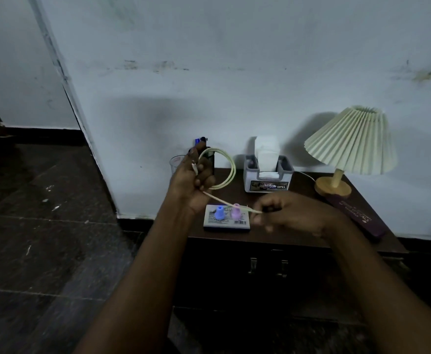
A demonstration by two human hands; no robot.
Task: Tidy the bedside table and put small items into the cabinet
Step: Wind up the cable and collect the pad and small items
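Note:
A pale cream cable (231, 166) is held above the dark wooden bedside table (298, 233). My left hand (192, 180) grips its coiled loop, raised over the table's back left corner. My right hand (291, 213), blurred, pinches the cable's straight free end lower down, in front of the tissue box. Below the cable lies a flat grey box (226, 221) with a blue cap (219, 212) and a pink cap (235, 211) standing on it. The cabinet doors (268, 267) beneath the tabletop are shut, with two metal handles side by side.
A grey tissue holder (268, 175) stands at the back centre. A pleated cream lamp (349, 146) on a wooden base sits back right, with a long purple box (357, 218) in front of it. A clear cup (176, 163) and a dark pen holder (204, 149) stand behind my left hand.

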